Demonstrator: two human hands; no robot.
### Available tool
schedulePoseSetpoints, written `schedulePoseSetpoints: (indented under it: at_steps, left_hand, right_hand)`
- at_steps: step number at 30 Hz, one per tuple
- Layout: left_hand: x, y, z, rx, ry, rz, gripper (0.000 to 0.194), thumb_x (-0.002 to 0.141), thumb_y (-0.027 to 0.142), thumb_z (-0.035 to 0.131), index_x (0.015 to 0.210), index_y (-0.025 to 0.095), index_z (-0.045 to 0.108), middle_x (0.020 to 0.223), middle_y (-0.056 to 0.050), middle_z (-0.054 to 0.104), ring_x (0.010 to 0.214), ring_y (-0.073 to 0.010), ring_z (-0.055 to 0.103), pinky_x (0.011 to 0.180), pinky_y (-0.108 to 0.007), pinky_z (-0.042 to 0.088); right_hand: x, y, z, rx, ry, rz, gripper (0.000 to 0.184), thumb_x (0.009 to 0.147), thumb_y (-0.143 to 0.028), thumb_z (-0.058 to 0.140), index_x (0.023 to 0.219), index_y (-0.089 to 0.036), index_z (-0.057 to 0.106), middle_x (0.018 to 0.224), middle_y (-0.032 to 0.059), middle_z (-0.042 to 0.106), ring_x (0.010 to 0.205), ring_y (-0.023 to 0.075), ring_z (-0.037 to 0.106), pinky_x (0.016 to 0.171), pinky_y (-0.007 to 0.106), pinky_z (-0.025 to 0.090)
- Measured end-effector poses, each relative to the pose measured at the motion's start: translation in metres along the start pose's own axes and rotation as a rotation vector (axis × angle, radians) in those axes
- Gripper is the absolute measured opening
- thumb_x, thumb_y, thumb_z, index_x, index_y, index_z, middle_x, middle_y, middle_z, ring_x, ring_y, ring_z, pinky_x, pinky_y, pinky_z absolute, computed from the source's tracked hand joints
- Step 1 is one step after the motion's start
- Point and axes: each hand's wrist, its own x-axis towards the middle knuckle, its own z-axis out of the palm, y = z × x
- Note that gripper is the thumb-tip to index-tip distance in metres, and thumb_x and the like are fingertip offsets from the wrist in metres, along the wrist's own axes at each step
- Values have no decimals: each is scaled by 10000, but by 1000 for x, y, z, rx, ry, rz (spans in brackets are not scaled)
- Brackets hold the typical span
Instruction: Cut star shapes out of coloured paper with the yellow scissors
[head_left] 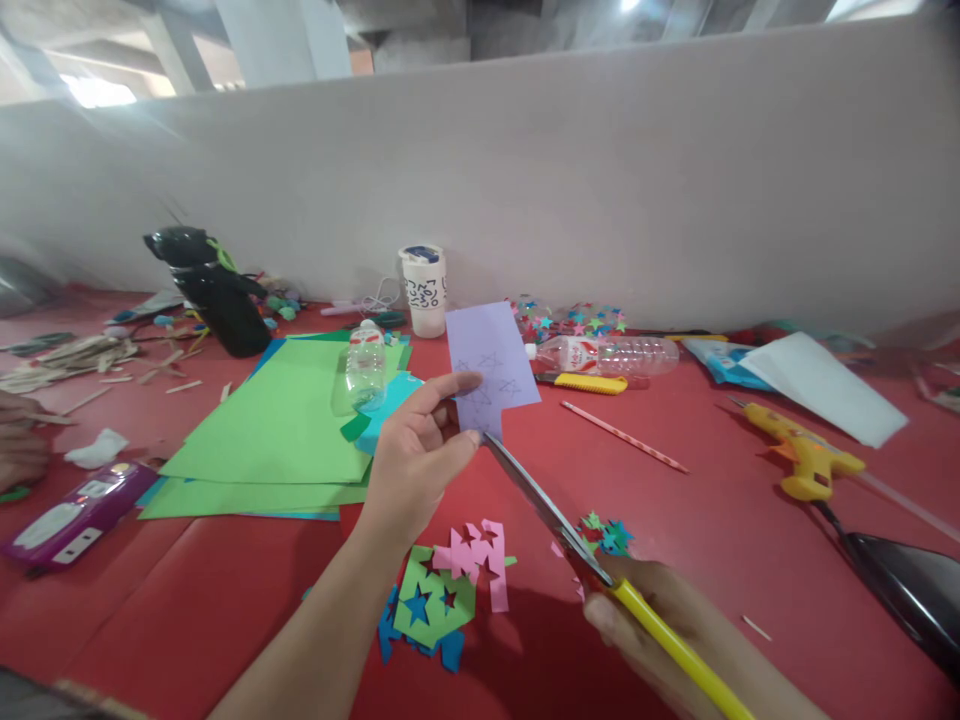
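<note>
Scissors (577,543) slant from curled right hand (660,615) to paper (491,340) in left fingers (442,390).

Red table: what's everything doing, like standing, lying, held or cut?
purple paper, held in left hand, corner cut away
scissors, held in right hand, tips at paper's edge
white tumbler, standing, lid on
black flask, lid on
labelled bottle, lying on its side
glue gun, lying down
pencil, lying flat
yellow cutter, lying flat
green sheets, stacked flat
green scrap, star holes cut
pink scrap, the same
</note>
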Motion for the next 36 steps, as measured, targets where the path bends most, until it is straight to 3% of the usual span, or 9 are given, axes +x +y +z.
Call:
schedulePoseSetpoints:
  at_steps: [6,11,14,18,22,26,30,32,36]
  left_hand:
    - [0,2,1,3,22,-13,384,670,56,624,1029,192,628,893,-22,685,800,-136,616,709,-246,512]
    - [-1,1,3,30,73,6,346,697,71,612,1025,178,643,792,-15,664,724,-112,585,638,-214,483]
    - [-2,-1,6,11,74,45,356,709,81,625,1047,193,631,858,-19,672,764,-116,596,696,-231,491]
    - [-5,-3,11,2,73,67,401,718,84,635,1094,224,614,962,-24,683,828,-135,619,772,-269,504]
    - [-7,-1,13,26,96,37,405,717,92,648,1099,225,620,910,-20,697,821,-153,634,768,-288,515]
    - [-8,0,14,47,97,35,409,719,98,649,1102,239,619,900,-16,702,836,-163,641,779,-296,517]
    - [-9,-1,16,70,102,53,413,711,96,645,1100,231,614,962,-24,684,870,-171,633,800,-313,512]
    - [-10,-3,17,70,106,63,419,711,97,643,1108,226,607,990,-30,674,879,-170,629,809,-315,509]
    - [-11,-6,19,57,126,67,414,723,103,642,1117,223,594,993,-25,671,883,-160,628,818,-304,506]
  right_hand:
    - [-4,3,2,109,-29,92,536,703,-734,527,599,-246,332,430,-105,251,331,61,234,311,212,148]
    - [-6,4,4,208,36,69,491,749,-705,473,624,-244,361,466,-93,315,323,62,239,299,214,189]
    - [-8,2,4,221,84,76,449,748,-645,497,615,-244,343,520,-80,318,350,70,286,304,210,208]
    - [-8,4,5,172,83,96,490,749,-707,438,670,-225,398,511,-96,298,368,57,273,335,174,222]
    - [-7,13,4,149,22,81,599,702,-809,379,717,-213,428,483,-104,327,343,46,272,329,168,231]
    - [-5,21,2,153,-17,76,619,722,-794,383,852,-194,469,551,-80,406,357,52,299,332,184,268]
    - [-4,21,1,188,-124,77,600,733,-785,383,773,-195,483,460,-93,377,336,65,317,335,197,255]
    - [-4,17,2,212,-81,98,624,726,-802,366,827,-196,477,449,-111,354,342,62,297,337,187,253]
    - [-7,4,8,253,-1,69,624,691,-828,365,692,-207,437,471,-115,323,337,42,248,304,172,204]
